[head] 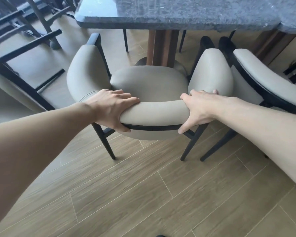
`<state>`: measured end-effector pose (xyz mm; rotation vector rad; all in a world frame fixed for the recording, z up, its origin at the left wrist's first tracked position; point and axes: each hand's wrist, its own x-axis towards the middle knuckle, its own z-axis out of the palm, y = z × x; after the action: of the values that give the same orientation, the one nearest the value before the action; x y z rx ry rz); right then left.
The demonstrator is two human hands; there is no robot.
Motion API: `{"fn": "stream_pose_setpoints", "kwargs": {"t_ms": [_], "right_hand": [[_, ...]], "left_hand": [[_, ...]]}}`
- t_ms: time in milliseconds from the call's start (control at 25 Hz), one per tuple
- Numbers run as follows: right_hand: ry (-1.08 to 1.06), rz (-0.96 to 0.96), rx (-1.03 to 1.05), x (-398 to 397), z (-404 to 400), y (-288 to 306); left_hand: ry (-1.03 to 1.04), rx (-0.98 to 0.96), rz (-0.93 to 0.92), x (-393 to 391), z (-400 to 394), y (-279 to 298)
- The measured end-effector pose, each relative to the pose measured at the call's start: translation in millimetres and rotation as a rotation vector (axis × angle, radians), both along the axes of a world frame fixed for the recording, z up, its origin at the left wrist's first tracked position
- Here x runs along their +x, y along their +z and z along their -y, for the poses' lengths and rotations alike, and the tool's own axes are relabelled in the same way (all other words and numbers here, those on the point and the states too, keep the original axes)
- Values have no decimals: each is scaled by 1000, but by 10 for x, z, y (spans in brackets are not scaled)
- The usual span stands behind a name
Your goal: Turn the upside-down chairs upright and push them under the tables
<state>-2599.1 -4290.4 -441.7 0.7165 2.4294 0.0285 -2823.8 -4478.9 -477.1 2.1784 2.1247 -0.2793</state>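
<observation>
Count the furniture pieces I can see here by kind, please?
Upright beige padded chairs: 2, one gripped by left hand and right hand, one beside it
Upside-down chair: 1
Dark stone-topped tables: 1
Total: 4

Head view, angled down, close range

Wood-look plank flooring (143, 194) is laid across the room, pale grout lines running diagonally. A dark speckled stone counter (178, 12) is carried on a brown wooden pedestal (162, 47) with a round base. Dark frames (20, 31) are seen at upper left. Soft daylight is reflected off the counter's near corner.
</observation>
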Motion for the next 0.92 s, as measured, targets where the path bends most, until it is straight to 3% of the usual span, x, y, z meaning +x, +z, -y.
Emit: {"fn": "stream_pose_setpoints", "kwargs": {"t_ms": [360, 480, 640, 760, 920], "right_hand": [[-75, -66, -43, -83, 9, -120], [-75, -187, -41, 50, 32, -199], [-152, -406, -70, 237, 284, -226], [-353, -483, -174, 228, 609, -165], [-546, -741, -480, 98, 967, 324]], "left_hand": [[38, 44, 45, -43, -5, -16], [161, 33, 46, 53, 68, -18], [479, 180, 8, 471, 326, -94], [718, 120, 269, 894, 486, -34], [807, 151, 692, 962, 544, 465]]}}
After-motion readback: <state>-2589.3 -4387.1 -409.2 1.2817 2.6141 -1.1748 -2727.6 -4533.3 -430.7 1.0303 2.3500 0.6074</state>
